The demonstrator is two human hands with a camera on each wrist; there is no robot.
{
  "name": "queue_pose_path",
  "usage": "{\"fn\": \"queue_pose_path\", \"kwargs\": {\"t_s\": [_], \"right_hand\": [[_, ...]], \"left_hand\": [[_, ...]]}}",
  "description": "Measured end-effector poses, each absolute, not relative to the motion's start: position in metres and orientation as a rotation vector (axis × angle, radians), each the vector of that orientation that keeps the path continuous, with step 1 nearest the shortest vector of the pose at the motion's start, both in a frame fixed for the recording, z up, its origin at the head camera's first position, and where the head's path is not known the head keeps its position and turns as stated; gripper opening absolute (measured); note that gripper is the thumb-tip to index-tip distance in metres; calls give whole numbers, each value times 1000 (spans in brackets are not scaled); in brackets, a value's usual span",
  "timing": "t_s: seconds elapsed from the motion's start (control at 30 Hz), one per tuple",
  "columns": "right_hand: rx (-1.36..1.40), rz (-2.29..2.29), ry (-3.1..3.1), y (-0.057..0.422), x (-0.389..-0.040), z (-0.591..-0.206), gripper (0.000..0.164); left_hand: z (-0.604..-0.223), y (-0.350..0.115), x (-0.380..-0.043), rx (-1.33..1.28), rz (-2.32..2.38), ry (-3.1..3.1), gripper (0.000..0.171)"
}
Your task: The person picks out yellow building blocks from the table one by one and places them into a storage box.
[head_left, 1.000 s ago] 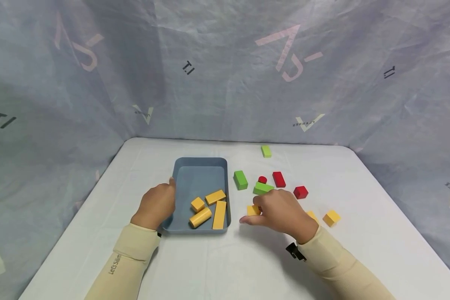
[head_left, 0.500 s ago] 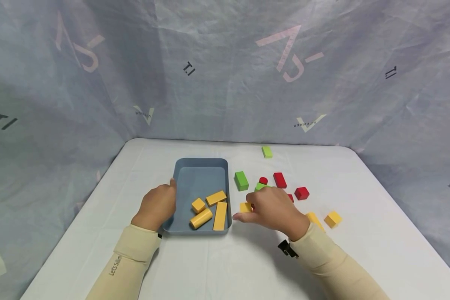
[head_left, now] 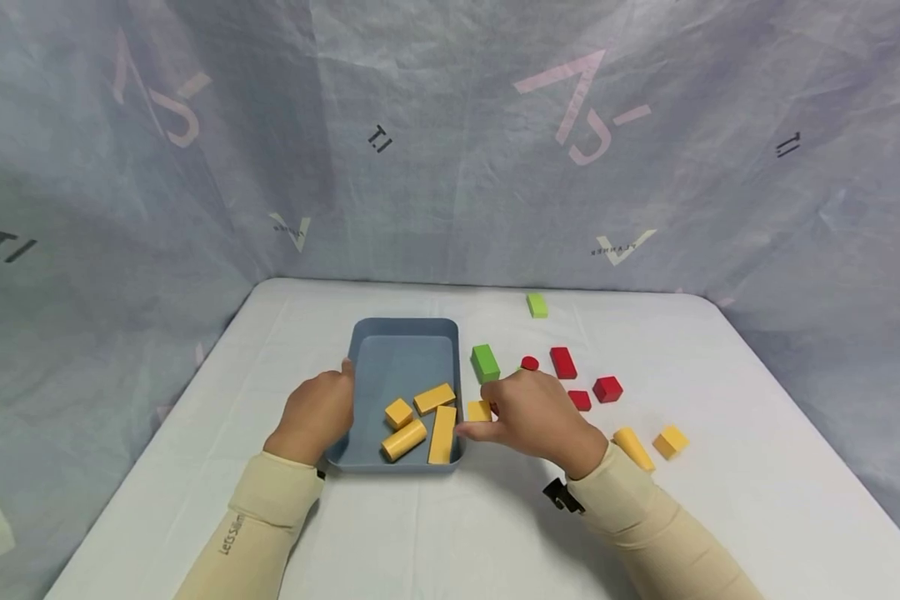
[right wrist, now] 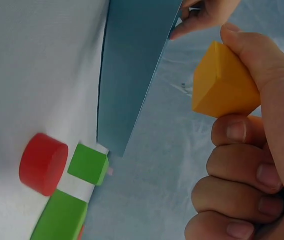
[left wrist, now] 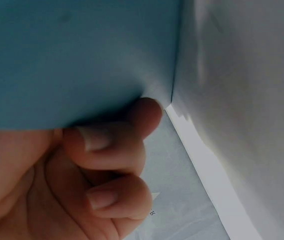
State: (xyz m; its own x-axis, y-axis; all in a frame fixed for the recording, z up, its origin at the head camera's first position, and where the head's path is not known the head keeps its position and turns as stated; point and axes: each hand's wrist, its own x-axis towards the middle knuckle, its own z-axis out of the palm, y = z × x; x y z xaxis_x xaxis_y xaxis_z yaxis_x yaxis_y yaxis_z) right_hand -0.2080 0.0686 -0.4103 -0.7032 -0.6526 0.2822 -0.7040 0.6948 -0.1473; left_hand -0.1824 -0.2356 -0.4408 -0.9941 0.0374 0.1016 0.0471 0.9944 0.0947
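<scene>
My right hand (head_left: 536, 419) pinches a yellow block (right wrist: 224, 82) between thumb and index finger, the other fingers curled in, just off the tray's right wall. The blue-grey tray (head_left: 397, 350) lies on the table. My left hand (head_left: 317, 417) holds the tray's left wall, its thumb at the rim and its fingers (left wrist: 124, 150) curled against the outside in the left wrist view. Inside the tray's near half lie a yellow cube (head_left: 399, 413), a yellow cylinder (head_left: 404, 440) and two flat yellow blocks, one of them a long block (head_left: 442, 435).
Right of the tray stand a green block (head_left: 485, 363), a red cylinder (right wrist: 43, 164) and a red block (head_left: 563, 363). A red cube (head_left: 607, 389) and another red piece (head_left: 580, 400) lie nearby. Beyond my right wrist are a yellow cylinder (head_left: 633, 450) and yellow cube (head_left: 671, 442). A light green block (head_left: 537, 305) lies far back.
My right hand has moved left with the yellow block, up to the tray's right wall. It uncovers a red piece and the yellow cylinder behind. My left hand stays on the tray.
</scene>
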Motion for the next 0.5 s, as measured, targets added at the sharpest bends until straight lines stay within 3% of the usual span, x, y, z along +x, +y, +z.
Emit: {"fn": "queue_pose_path", "kwargs": {"t_s": [0.5], "right_hand": [[1159,372,-2604,65,-213,-420,66]], "left_hand": [[-442,-236,-183,-103,-129,-3000,52]]}}
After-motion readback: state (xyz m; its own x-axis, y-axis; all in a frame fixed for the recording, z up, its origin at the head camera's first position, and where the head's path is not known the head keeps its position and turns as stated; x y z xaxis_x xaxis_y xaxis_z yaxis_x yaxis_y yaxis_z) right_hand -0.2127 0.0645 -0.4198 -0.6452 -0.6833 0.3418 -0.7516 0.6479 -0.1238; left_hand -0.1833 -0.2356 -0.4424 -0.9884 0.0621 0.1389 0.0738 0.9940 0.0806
